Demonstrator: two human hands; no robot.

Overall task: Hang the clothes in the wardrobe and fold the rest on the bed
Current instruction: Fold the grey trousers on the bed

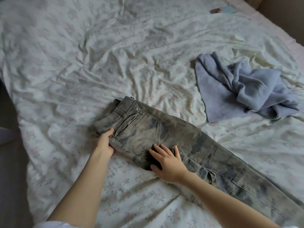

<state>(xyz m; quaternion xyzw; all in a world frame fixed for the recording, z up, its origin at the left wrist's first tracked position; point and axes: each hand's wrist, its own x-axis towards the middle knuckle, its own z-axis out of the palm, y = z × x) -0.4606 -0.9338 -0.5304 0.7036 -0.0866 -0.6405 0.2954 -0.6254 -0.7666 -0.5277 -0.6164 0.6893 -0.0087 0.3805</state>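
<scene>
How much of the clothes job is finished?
Not much yet. The camouflage jeans lie folded lengthwise on the bed. The left hand grips the waistband and the right hand presses flat on the seat. The blue sweater is still crumpled. No wardrobe shows.

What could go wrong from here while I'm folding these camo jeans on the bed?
The sheet under the jeans is heavily wrinkled, so the fold may come out uneven. The legs run off past the frame's lower right edge and may sag or drag. The left hand grips only the waistband edge while the right hand lies flat, so the layers could slip.
</scene>
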